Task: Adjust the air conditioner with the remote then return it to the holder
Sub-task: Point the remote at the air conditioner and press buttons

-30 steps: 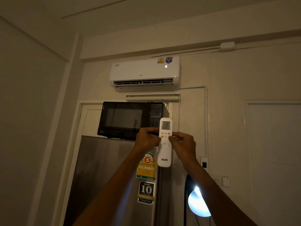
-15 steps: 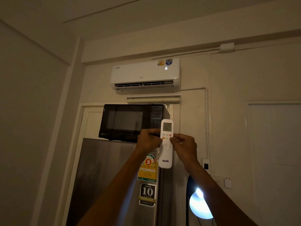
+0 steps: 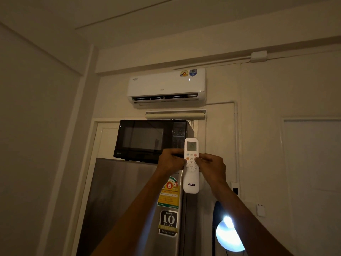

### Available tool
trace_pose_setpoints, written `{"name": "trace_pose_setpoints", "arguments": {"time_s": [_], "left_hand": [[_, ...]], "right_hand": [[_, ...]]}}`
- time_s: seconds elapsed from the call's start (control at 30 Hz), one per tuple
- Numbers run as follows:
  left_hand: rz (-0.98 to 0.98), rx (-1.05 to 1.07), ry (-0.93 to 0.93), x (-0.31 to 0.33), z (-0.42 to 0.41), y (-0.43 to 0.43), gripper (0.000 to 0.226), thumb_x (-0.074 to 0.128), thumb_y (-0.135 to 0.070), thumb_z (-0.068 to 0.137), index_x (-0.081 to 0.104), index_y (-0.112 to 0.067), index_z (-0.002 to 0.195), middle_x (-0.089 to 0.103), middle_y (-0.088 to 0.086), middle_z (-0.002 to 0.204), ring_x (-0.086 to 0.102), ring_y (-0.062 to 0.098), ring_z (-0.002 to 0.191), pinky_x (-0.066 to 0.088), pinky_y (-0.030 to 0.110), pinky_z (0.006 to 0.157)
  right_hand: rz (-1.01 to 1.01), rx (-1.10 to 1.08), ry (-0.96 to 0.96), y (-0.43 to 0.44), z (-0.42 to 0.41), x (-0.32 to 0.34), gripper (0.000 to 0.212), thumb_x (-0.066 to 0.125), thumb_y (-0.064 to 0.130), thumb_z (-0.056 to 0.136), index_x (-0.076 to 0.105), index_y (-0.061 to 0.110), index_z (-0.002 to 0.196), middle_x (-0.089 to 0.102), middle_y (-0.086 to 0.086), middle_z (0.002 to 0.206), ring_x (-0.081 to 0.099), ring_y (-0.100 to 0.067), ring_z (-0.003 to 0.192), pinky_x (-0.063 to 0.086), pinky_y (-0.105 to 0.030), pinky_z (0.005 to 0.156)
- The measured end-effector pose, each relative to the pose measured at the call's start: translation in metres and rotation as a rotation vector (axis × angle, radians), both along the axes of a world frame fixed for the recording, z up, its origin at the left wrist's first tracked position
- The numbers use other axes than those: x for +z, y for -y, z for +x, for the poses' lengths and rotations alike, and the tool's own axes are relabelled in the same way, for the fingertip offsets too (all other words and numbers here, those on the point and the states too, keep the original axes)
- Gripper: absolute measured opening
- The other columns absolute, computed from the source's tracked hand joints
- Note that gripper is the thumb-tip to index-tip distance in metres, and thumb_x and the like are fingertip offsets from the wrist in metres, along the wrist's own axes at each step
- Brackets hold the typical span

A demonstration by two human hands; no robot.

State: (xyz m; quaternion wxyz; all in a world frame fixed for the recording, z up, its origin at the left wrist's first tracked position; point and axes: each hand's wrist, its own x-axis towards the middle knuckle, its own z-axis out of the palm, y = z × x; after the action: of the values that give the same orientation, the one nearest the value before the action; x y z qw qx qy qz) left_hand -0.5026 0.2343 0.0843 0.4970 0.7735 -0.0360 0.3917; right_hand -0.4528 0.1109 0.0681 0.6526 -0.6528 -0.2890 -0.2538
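Observation:
A white AUX remote (image 3: 191, 179) is held upright in front of me, its small screen facing me. My left hand (image 3: 170, 160) grips its left edge. My right hand (image 3: 212, 168) grips its right edge, with the thumb resting on the buttons at the right of the upper button rows. The white wall air conditioner (image 3: 166, 85) hangs high on the wall straight above the remote, its flap slightly open and a small light lit on its front. A small white holder (image 3: 260, 210) is fixed to the wall low on the right.
A black microwave (image 3: 147, 140) sits on top of a steel fridge (image 3: 129, 209) behind my hands. A bright round lamp (image 3: 229, 236) glows low on the right. A tube light fitting (image 3: 175, 114) hangs under the air conditioner. A white door (image 3: 313, 172) is at the right.
The view has shifted slightly, so everything sits a little lower and to the right. The digit on the air conditioner's front has changed to a thin single stroke. Both hands keep hold of the remote.

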Motion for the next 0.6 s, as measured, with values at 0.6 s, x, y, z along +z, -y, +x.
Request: {"name": "trace_pose_setpoints", "arguments": {"time_s": [0.6], "left_hand": [[-0.003,0.007,0.010,0.023,0.000,0.006,0.042,0.064,-0.004,0.084,0.060,-0.012,0.124,0.064,0.014,0.127,0.063,0.030,0.115,0.055,0.047,0.094]], "right_hand": [[0.028,0.004,0.001,0.004,0.002,0.026,0.025,0.070,0.012,0.080,0.068,0.006,0.105,0.070,-0.017,0.111,0.070,-0.030,0.093,0.059,-0.046,0.080]]}}
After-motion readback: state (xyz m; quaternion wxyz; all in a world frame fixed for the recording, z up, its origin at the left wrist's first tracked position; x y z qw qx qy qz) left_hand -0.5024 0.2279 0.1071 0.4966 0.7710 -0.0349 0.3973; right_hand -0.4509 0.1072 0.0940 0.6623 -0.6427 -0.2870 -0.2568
